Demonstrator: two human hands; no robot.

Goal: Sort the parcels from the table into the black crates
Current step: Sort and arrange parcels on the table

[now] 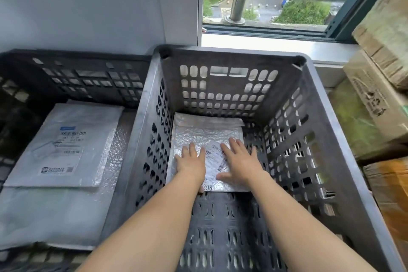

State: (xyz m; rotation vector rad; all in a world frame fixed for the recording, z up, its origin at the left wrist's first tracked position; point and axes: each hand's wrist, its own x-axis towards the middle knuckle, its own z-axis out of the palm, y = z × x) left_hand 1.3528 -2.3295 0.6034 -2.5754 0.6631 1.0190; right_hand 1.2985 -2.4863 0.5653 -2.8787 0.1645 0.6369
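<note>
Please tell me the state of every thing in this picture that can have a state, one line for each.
right crate: holds one parcel only.
silver parcel: flat on the crate floor, label up.
left hand: fingers straight, rests on the silver parcel.
right hand: fingers straight, rests on the silver parcel.
left crate: holds flat stacked parcels, white parcel on top.
cardboard boxes: closed, stacked.

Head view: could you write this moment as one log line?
left hand, right hand: flat on silver parcel | parcel: in right crate | left crate: white parcels
</note>
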